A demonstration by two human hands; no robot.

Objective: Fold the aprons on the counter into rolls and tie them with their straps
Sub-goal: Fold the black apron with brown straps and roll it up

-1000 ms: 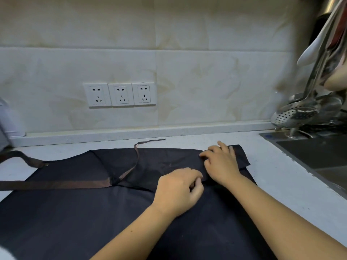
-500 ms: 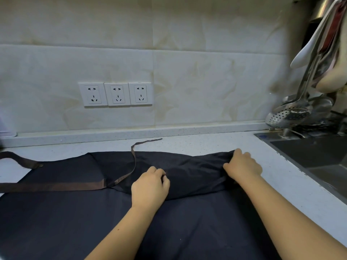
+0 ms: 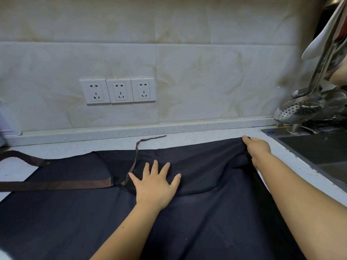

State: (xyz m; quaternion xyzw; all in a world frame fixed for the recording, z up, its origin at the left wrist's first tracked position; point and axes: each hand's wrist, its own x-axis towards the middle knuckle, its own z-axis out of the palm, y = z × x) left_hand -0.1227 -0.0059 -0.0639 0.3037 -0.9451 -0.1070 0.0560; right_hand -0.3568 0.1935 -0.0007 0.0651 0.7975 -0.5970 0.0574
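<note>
A dark apron [image 3: 206,212] lies spread over the pale bench [image 3: 187,140] and covers most of its near part. The apron's far section is folded back onto itself as a second layer. The left hand [image 3: 155,186] lies flat on that folded layer near the middle, its fingers [image 3: 155,167] straight and spread wide, pressing the cloth down. The right hand [image 3: 257,149] is at the apron's far right corner, fingers curled round a bunch of the cloth (the fingertips are mostly hidden in the fabric), close to the edge of the steel sink [image 3: 319,152]. A wide brown strap [image 3: 56,184] runs off to the left across the apron. A thin strap [image 3: 136,154] loops from beside the left thumb out onto the bare bench. Three white sockets [image 3: 117,91] sit on the tiled wall behind, and a slotted spoon [image 3: 298,111] shows at the right, above the sink's far corner
</note>
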